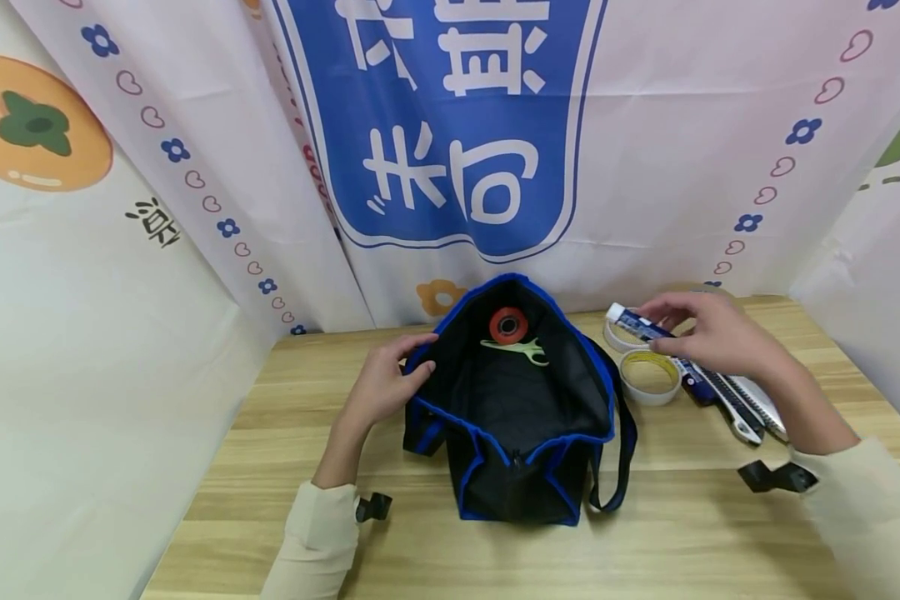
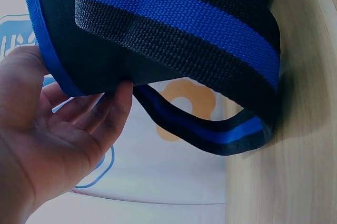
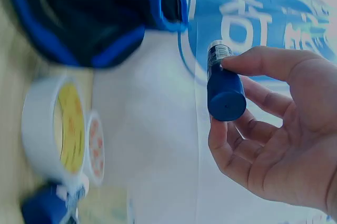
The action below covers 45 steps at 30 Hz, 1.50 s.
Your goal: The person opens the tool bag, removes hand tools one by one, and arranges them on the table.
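Note:
A black bag (image 1: 525,492) with blue edging stands with its mouth spread wide. Inside it lie a red tape roll (image 1: 508,325) and pale green scissors (image 1: 521,350). My left hand (image 1: 382,379) pinches the bag's left rim between thumb and fingers; in the left wrist view a black-and-blue strap (image 2: 179,29) loops beside it. Right of the bag, my right hand (image 1: 708,333) holds a dark blue glue stick (image 3: 226,98) with a white end, raised above the other items. Thumb and fingers grip its sides, and the right wrist view shows its round blue base.
A tape roll (image 1: 651,392) with a yellow core sits beside the bag, and another white roll (image 1: 617,337) behind it. Below my right hand lie a dark blue item (image 1: 697,390), a utility knife (image 1: 738,417) and a spiral notebook (image 1: 761,400). A printed curtain (image 1: 645,208) hangs behind.

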Each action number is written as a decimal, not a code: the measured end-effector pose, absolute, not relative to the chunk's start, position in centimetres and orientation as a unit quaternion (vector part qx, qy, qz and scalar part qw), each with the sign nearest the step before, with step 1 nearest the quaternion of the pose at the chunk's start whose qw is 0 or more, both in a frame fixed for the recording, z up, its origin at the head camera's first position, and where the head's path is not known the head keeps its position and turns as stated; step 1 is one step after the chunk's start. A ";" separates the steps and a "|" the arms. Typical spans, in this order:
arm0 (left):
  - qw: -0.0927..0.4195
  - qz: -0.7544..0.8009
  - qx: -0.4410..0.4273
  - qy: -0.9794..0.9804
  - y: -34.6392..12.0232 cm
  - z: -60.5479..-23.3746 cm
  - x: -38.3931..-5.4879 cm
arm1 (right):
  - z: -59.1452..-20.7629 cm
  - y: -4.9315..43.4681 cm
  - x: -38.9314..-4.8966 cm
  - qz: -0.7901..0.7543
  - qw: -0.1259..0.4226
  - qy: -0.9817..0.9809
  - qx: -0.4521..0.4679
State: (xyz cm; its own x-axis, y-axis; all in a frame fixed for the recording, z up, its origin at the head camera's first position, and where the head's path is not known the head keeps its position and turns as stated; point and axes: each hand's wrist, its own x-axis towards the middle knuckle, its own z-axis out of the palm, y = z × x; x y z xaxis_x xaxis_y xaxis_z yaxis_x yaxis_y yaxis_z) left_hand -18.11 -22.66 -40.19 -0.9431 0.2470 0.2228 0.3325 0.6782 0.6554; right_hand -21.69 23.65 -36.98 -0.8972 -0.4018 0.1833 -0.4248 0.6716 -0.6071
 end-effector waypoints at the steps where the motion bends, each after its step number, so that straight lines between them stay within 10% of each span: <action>1: 0.058 -0.368 -0.158 -0.914 -22.7 -40.2 -18.1 | -37.2 24.3 -21.7 0.335 0.017 -0.916 0.219; 45: 0.056 -0.371 -0.159 -0.913 -22.6 -40.2 -18.1 | -45.2 41.1 -24.1 0.298 -0.082 -0.950 0.041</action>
State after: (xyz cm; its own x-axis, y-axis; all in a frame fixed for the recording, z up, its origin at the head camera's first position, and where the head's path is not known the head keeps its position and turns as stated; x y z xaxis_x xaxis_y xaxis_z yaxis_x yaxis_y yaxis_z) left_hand -18.10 -22.59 -40.20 -0.9434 0.2486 0.2197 0.3314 0.6742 0.6600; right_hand -24.13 41.08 -45.22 -0.9832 -0.1273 -0.1310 -0.0297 0.8191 -0.5729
